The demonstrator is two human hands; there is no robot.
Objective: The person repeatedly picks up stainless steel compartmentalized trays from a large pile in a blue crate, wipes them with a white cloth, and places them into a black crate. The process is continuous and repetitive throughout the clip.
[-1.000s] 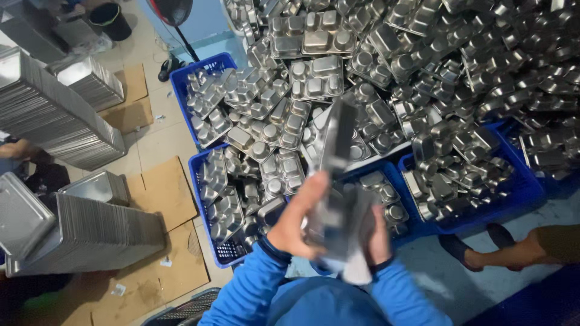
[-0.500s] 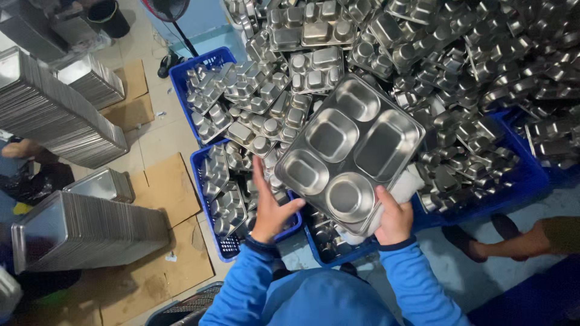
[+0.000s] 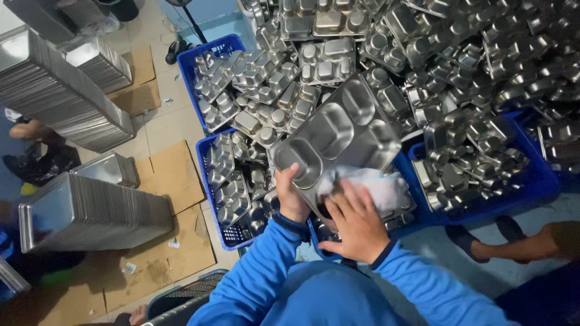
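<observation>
A great heap of steel compartment trays [image 3: 459,66] fills the upper right of the view, most lying bottom up and spilling over into blue plastic crates [image 3: 531,187] on the floor. On the left, long nested stacks of flat steel trays [image 3: 60,102] lie on their sides beside flattened cardboard sheets [image 3: 172,181] spread over the pale floor. Another person's foot in a dark sandal [image 3: 501,241] stands at the lower right.

Held above the crates, in the middle of the view, is one steel compartment tray [image 3: 338,142]. It faces up and tilts away from the person, its surface dull silver and smooth, with several rounded wells pressed into it: a round one near the left corner, squarish ones across the middle and a larger one at the far end.

The left hand [image 3: 292,196] grips the tray's near left edge, thumb over the rim. The right hand [image 3: 357,224] lies spread on a white cloth [image 3: 374,184], pressing it onto the tray's near right part.
</observation>
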